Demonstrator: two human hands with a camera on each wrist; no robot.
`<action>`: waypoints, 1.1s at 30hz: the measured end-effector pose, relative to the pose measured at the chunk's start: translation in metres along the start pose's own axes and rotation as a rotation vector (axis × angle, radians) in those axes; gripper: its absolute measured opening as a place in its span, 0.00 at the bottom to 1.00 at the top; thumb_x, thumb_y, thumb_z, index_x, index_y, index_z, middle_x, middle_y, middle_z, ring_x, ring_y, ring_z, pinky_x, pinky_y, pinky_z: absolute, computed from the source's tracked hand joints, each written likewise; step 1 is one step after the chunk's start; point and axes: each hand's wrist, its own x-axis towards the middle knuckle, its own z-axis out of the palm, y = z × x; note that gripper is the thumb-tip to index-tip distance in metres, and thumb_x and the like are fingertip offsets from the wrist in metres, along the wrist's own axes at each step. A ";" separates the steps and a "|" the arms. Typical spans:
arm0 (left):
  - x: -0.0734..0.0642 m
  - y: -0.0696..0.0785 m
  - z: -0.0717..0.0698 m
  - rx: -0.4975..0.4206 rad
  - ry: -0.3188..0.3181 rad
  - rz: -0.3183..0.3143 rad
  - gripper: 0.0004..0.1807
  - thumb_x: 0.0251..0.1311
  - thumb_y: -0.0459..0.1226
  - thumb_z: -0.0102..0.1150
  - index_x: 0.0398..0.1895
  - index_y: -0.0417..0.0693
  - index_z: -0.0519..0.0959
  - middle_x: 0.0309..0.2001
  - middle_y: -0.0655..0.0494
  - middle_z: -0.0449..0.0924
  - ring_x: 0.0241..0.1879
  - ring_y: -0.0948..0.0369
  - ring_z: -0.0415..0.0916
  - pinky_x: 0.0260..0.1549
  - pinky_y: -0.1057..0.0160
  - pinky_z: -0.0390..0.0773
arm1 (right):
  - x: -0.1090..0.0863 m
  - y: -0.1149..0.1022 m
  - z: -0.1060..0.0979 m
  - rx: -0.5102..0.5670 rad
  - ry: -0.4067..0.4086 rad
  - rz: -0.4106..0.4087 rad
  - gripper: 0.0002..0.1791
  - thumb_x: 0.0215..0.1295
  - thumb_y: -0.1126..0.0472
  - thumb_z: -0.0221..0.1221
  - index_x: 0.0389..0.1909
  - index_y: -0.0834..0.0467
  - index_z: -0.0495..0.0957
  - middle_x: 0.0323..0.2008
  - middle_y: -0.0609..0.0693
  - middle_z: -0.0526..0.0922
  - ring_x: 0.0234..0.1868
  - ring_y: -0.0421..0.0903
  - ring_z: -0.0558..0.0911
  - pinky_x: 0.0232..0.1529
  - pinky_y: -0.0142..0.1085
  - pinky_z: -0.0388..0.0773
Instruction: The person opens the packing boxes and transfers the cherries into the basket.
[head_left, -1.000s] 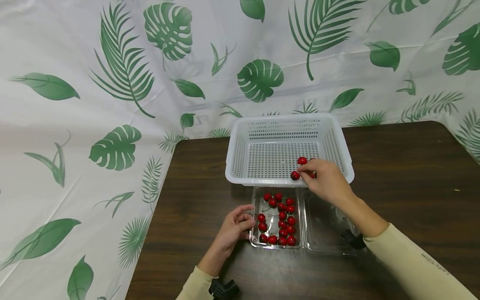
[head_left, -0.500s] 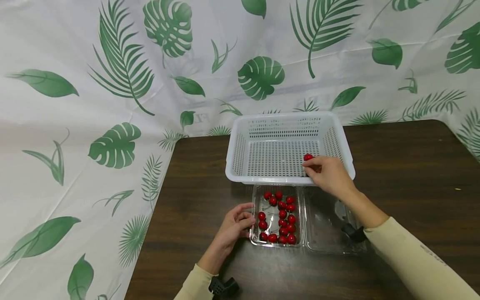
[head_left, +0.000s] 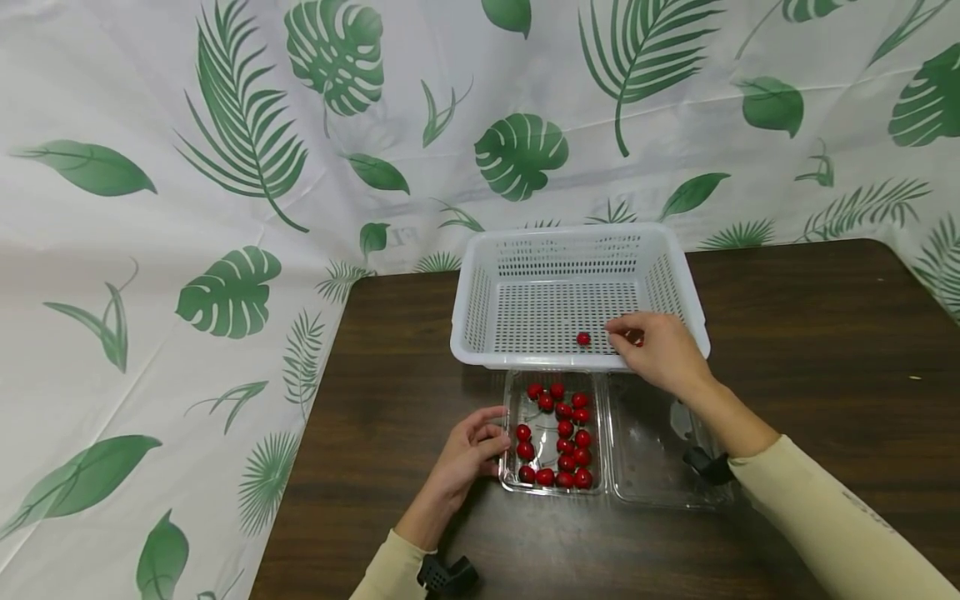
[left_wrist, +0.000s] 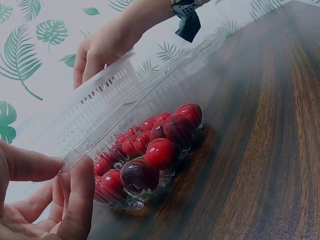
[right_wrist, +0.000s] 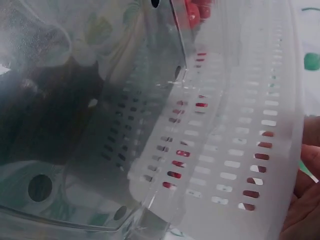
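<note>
My left hand (head_left: 468,458) pinches the left rim of a clear plastic clamshell container (head_left: 543,454) between thumb and finger, as the left wrist view shows. Several red cherries (left_wrist: 161,153) lie inside that container. Within the white slotted basket (head_left: 525,360), my right hand (head_left: 663,350) hovers low at the front right, its thumb and index fingertip slightly apart. One cherry (head_left: 583,339) rests on the basket floor left of those fingertips; a bit of red shows beneath the hand. Through the basket's slots the right wrist view gives red patches, while most of that hand is hidden there.
The clear lid (head_left: 660,467) lies spread out to the right of the container, under my right forearm. Behind the dark wooden table (head_left: 810,350) hangs a leaf-patterned cloth (head_left: 420,192). The basket stands directly behind the container.
The right hand has shifted slightly rightward, then stayed nearly in place. A cherry by its fingertips half a second ago is gone from there; one now lies farther left. The left hand keeps its place.
</note>
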 end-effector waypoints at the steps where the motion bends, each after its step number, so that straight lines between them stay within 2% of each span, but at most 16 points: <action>1: 0.000 0.000 0.000 0.001 0.000 0.000 0.25 0.62 0.27 0.59 0.63 0.36 0.69 0.34 0.54 0.75 0.30 0.64 0.72 0.21 0.68 0.75 | -0.001 -0.001 -0.001 -0.002 0.002 0.001 0.08 0.59 0.66 0.65 0.39 0.62 0.87 0.36 0.56 0.87 0.30 0.48 0.82 0.31 0.44 0.77; 5: 0.000 0.001 0.000 0.001 -0.002 -0.004 0.26 0.62 0.27 0.59 0.64 0.37 0.69 0.34 0.54 0.75 0.30 0.64 0.73 0.21 0.68 0.75 | -0.004 -0.010 -0.002 0.003 0.033 -0.052 0.09 0.58 0.68 0.66 0.40 0.62 0.86 0.35 0.54 0.87 0.29 0.46 0.82 0.30 0.43 0.77; 8: 0.000 0.000 0.000 0.000 -0.003 -0.006 0.26 0.62 0.27 0.59 0.64 0.37 0.69 0.34 0.54 0.75 0.30 0.64 0.73 0.21 0.68 0.75 | -0.009 -0.023 -0.001 0.021 0.046 -0.155 0.10 0.56 0.69 0.68 0.40 0.61 0.86 0.35 0.52 0.86 0.30 0.44 0.82 0.30 0.41 0.79; 10: -0.001 0.000 0.000 0.004 -0.005 -0.006 0.26 0.62 0.27 0.59 0.64 0.37 0.69 0.34 0.55 0.75 0.30 0.64 0.73 0.21 0.68 0.75 | -0.013 -0.033 0.001 0.027 0.016 -0.238 0.11 0.56 0.68 0.68 0.41 0.60 0.86 0.35 0.50 0.86 0.31 0.42 0.82 0.30 0.40 0.79; 12: -0.001 0.000 -0.001 0.006 -0.003 -0.007 0.26 0.62 0.27 0.59 0.64 0.37 0.69 0.34 0.55 0.75 0.30 0.64 0.72 0.21 0.68 0.75 | -0.017 -0.043 0.003 0.018 -0.048 -0.312 0.12 0.56 0.65 0.69 0.42 0.58 0.85 0.36 0.47 0.85 0.31 0.41 0.81 0.31 0.37 0.79; 16: -0.001 0.000 -0.001 0.010 0.001 -0.008 0.26 0.62 0.28 0.59 0.64 0.38 0.69 0.34 0.55 0.75 0.30 0.63 0.72 0.21 0.67 0.76 | -0.028 -0.060 0.011 -0.044 -0.237 -0.466 0.12 0.56 0.63 0.70 0.42 0.55 0.85 0.36 0.45 0.82 0.32 0.39 0.79 0.33 0.35 0.79; 20: -0.001 0.000 -0.001 0.010 0.002 -0.013 0.25 0.63 0.28 0.59 0.64 0.38 0.70 0.35 0.56 0.75 0.31 0.63 0.72 0.22 0.67 0.76 | -0.038 -0.068 0.024 -0.170 -0.405 -0.566 0.11 0.53 0.64 0.71 0.38 0.56 0.86 0.33 0.45 0.81 0.33 0.42 0.80 0.36 0.37 0.80; 23: 0.000 0.000 -0.001 0.011 -0.002 -0.016 0.26 0.63 0.27 0.58 0.64 0.38 0.69 0.35 0.55 0.75 0.30 0.64 0.72 0.22 0.68 0.76 | -0.046 -0.071 0.033 -0.326 -0.478 -0.596 0.09 0.49 0.65 0.72 0.33 0.55 0.86 0.28 0.45 0.79 0.30 0.43 0.79 0.31 0.36 0.78; 27: 0.000 -0.001 -0.001 0.009 -0.005 -0.014 0.26 0.62 0.28 0.58 0.64 0.37 0.69 0.34 0.54 0.75 0.30 0.64 0.72 0.21 0.68 0.75 | -0.052 -0.071 0.042 -0.514 -0.486 -0.602 0.10 0.44 0.66 0.73 0.27 0.52 0.83 0.25 0.45 0.76 0.29 0.45 0.77 0.26 0.35 0.70; 29: 0.000 -0.001 -0.001 0.008 -0.005 -0.010 0.26 0.63 0.28 0.58 0.64 0.37 0.69 0.34 0.54 0.74 0.30 0.64 0.72 0.21 0.68 0.75 | -0.053 -0.071 0.045 -0.573 -0.468 -0.595 0.11 0.42 0.66 0.73 0.26 0.52 0.81 0.25 0.46 0.75 0.29 0.46 0.76 0.26 0.35 0.67; 33: 0.000 -0.001 0.000 0.002 -0.010 -0.006 0.26 0.63 0.27 0.58 0.64 0.37 0.68 0.34 0.54 0.74 0.30 0.64 0.72 0.20 0.68 0.75 | -0.054 -0.066 0.051 -0.624 -0.439 -0.600 0.11 0.43 0.65 0.73 0.25 0.52 0.80 0.24 0.47 0.75 0.26 0.47 0.76 0.25 0.36 0.66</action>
